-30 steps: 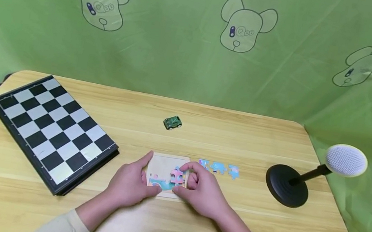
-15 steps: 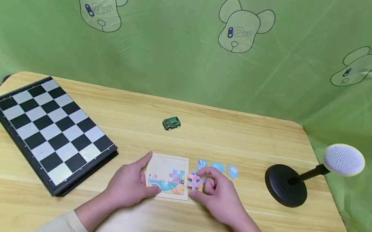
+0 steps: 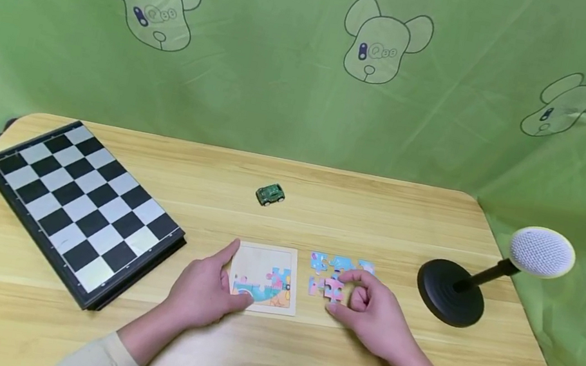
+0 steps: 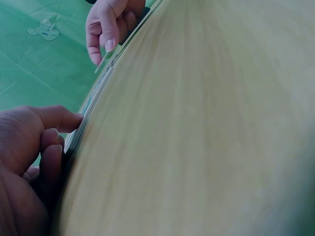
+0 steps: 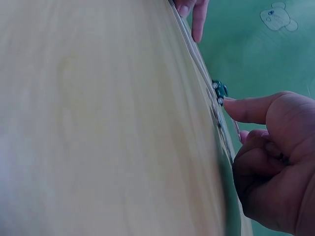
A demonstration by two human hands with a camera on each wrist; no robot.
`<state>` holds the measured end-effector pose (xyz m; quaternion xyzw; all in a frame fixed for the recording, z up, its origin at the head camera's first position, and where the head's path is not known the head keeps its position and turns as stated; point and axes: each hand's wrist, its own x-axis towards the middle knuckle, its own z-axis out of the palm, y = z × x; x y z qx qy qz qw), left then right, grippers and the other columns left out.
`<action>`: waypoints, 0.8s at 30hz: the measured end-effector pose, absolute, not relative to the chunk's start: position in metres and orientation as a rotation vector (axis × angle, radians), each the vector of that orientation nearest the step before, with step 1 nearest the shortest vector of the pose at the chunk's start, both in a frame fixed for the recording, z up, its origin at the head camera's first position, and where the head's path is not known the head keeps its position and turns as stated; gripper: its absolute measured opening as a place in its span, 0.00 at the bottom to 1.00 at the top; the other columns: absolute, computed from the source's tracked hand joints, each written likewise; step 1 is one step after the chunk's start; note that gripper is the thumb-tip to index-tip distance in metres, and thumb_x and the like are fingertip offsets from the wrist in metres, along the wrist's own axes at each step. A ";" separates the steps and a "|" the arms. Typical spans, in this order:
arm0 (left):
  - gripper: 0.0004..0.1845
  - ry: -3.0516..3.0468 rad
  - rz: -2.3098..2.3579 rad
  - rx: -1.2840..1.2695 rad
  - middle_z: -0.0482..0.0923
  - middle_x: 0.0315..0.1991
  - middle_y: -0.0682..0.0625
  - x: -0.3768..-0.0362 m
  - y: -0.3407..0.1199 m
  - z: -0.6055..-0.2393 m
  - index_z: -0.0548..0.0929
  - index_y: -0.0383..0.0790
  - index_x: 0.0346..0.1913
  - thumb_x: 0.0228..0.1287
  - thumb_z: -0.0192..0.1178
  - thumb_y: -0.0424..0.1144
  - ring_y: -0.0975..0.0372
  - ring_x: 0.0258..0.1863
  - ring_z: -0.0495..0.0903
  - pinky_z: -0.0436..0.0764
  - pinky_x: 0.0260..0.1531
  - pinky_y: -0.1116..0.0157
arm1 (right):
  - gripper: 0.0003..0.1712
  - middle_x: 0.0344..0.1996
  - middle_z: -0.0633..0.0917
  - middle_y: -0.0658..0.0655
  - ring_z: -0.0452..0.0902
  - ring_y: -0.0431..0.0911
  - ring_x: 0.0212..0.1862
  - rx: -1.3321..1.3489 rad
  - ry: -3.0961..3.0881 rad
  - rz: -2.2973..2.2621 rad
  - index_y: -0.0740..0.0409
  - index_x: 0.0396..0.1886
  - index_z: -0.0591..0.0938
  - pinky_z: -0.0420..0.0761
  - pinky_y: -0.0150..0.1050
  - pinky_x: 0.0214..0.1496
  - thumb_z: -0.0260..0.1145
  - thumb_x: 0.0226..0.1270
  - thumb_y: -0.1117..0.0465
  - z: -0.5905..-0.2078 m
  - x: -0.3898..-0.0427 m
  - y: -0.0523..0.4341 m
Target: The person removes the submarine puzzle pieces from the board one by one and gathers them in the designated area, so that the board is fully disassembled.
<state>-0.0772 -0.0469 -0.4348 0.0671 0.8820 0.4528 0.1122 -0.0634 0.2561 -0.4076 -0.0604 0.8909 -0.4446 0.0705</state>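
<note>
Right hand (image 3: pixel 373 311) has carried pink puzzle piece (image 3: pixel 333 290) rightward off puzzle tray (image 3: pixel 269 256), fingers pinching it beside loose pieces (image 3: pixel 342 263); left hand (image 3: pixel 206 289), fingers relaxed, steadies tray: piece removed.

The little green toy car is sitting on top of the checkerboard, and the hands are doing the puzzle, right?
Not quite. The head view shows the green toy car on the bare table, well apart from the checkerboard. The hands are at the puzzle, as you said.
</note>
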 end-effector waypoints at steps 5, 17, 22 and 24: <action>0.57 2.590 1.334 0.199 0.73 0.15 0.56 -0.077 -0.047 -0.435 0.59 0.35 0.77 0.46 0.77 0.46 0.62 0.12 0.71 0.67 0.13 0.63 | 0.25 0.17 0.63 0.46 0.58 0.38 0.21 -0.173 2.683 -1.316 0.59 0.51 0.79 0.70 0.36 0.42 0.79 0.56 0.62 -0.411 -0.066 0.266; 0.56 2.605 1.315 0.200 0.72 0.14 0.55 -0.078 -0.048 -0.435 0.59 0.36 0.77 0.46 0.77 0.46 0.62 0.12 0.71 0.66 0.13 0.64 | 0.25 0.17 0.63 0.47 0.58 0.39 0.20 -0.142 2.649 -1.309 0.60 0.51 0.78 0.70 0.36 0.39 0.78 0.55 0.64 -0.415 -0.070 0.274; 0.56 2.603 1.311 0.199 0.72 0.15 0.56 -0.078 -0.047 -0.436 0.59 0.36 0.77 0.46 0.77 0.46 0.62 0.12 0.71 0.66 0.14 0.64 | 0.26 0.17 0.64 0.48 0.58 0.39 0.20 -0.137 2.629 -1.307 0.63 0.51 0.79 0.70 0.36 0.39 0.79 0.54 0.64 -0.412 -0.069 0.274; 0.56 2.606 1.316 0.205 0.72 0.15 0.56 -0.078 -0.047 -0.437 0.59 0.35 0.77 0.46 0.77 0.46 0.62 0.12 0.71 0.66 0.14 0.63 | 0.27 0.17 0.64 0.48 0.58 0.40 0.20 -0.135 2.619 -1.315 0.64 0.52 0.79 0.70 0.36 0.40 0.79 0.54 0.64 -0.410 -0.068 0.274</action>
